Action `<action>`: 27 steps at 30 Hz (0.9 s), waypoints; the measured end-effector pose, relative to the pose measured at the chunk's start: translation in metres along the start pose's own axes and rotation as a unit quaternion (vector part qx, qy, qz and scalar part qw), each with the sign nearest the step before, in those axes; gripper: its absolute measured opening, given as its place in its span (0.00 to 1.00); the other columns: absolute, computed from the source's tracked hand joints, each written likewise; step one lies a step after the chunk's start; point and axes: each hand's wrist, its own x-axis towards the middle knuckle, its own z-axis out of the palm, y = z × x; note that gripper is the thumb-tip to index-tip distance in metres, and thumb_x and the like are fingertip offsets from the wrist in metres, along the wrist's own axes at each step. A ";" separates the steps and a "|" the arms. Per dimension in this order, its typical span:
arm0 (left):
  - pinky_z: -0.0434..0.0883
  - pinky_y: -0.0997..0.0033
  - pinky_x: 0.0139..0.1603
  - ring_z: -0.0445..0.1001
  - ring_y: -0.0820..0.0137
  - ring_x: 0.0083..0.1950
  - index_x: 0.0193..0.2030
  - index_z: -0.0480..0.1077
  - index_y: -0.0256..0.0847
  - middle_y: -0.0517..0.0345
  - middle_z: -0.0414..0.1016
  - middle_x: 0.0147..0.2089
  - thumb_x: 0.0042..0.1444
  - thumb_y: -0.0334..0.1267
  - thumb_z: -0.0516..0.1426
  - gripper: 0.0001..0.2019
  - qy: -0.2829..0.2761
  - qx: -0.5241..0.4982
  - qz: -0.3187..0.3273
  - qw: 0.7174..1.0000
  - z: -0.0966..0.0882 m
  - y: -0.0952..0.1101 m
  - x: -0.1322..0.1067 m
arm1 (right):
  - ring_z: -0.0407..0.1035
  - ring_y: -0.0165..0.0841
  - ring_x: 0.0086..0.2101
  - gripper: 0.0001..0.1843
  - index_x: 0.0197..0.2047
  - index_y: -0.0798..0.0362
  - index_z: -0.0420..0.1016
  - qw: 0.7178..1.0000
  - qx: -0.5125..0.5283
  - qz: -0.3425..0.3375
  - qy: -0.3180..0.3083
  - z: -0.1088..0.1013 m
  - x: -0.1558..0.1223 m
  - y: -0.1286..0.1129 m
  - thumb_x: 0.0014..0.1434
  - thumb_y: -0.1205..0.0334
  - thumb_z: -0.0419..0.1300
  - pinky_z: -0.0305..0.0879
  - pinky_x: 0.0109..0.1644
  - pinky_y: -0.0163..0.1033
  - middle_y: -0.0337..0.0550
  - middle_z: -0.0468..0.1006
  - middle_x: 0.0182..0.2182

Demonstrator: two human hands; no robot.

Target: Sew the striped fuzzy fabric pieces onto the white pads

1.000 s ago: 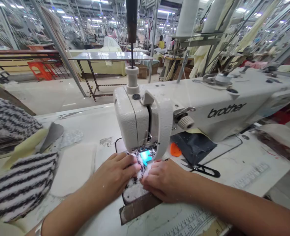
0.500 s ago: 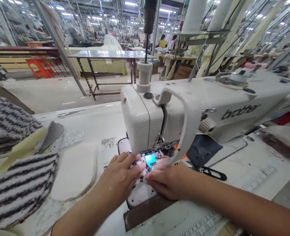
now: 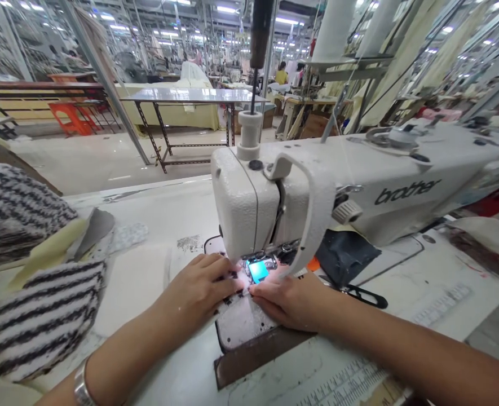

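Striped terry piece [image 3: 232, 288] sits under the presser foot [image 3: 270, 262] of a Brother sewing machine [image 3: 249, 208], at the needle, with a blue glow [image 3: 258, 272] on the needle plate at 1 o'clock from it. A pale, speckled pad [image 3: 243, 322] lies at 6 o'clock from the needle, partly under the hands.

Both hands are open and flat, not gripping, and press the piece down. Left hand [image 3: 196, 286] lies at 8 o'clock from the needle, fingers angled in; a metal bangle [image 3: 82, 389] circles that wrist. Right hand [image 3: 287, 301] lies at 4 o'clock, its fingertips just short of the left's.

On the white surface [image 3: 391, 321]: black-handled snips [image 3: 363, 297] and a dark cloth [image 3: 344, 256] at 3 o'clock, with an orange chip [image 3: 313, 264] beside the cloth. A brown strip [image 3: 257, 356] lies at 6 o'clock. Black-and-white striped pads [image 3: 42, 321] and a cream pad [image 3: 131, 287] lie at 9 o'clock.
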 end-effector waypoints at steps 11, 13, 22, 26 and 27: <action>0.60 0.65 0.42 0.65 0.65 0.43 0.47 0.69 0.49 0.57 0.69 0.44 0.56 0.25 0.49 0.18 -0.040 -0.053 -0.017 0.998 0.004 -0.002 -0.001 | 0.62 0.30 0.24 0.08 0.33 0.53 0.70 0.995 0.009 -0.074 0.061 0.007 -0.006 0.003 0.60 0.65 0.50 0.50 0.35 0.37 0.37 0.72 0.22; 0.60 0.64 0.42 0.65 0.64 0.43 0.47 0.70 0.50 0.56 0.69 0.44 0.57 0.26 0.48 0.17 -0.030 -0.055 -0.038 0.997 0.009 0.000 -0.003 | 0.62 0.30 0.24 0.10 0.33 0.53 0.70 0.994 0.023 -0.076 0.071 0.008 -0.008 0.003 0.62 0.65 0.48 0.52 0.36 0.37 0.37 0.71 0.22; 0.60 0.63 0.38 0.63 0.63 0.38 0.43 0.73 0.49 0.55 0.68 0.38 0.56 0.26 0.50 0.16 -0.008 -0.014 -0.117 0.993 0.017 0.014 -0.001 | 0.67 0.32 0.28 0.14 0.33 0.52 0.72 0.987 0.017 -0.050 0.151 0.002 -0.011 0.006 0.63 0.64 0.46 0.56 0.41 0.39 0.40 0.74 0.24; 0.61 0.61 0.38 0.63 0.62 0.38 0.39 0.74 0.48 0.54 0.67 0.36 0.55 0.27 0.53 0.12 0.001 0.017 -0.174 0.985 0.024 0.027 0.002 | 0.67 0.33 0.28 0.15 0.33 0.52 0.73 0.985 0.002 -0.053 0.163 0.001 -0.010 0.009 0.62 0.64 0.47 0.56 0.42 0.40 0.41 0.75 0.23; 0.62 0.61 0.38 0.64 0.61 0.38 0.38 0.74 0.48 0.53 0.67 0.35 0.54 0.26 0.54 0.12 0.005 0.028 -0.191 0.981 0.024 0.030 0.004 | 0.67 0.33 0.28 0.15 0.32 0.52 0.74 0.985 0.002 -0.053 0.163 0.001 -0.010 0.009 0.62 0.64 0.47 0.55 0.41 0.40 0.41 0.75 0.23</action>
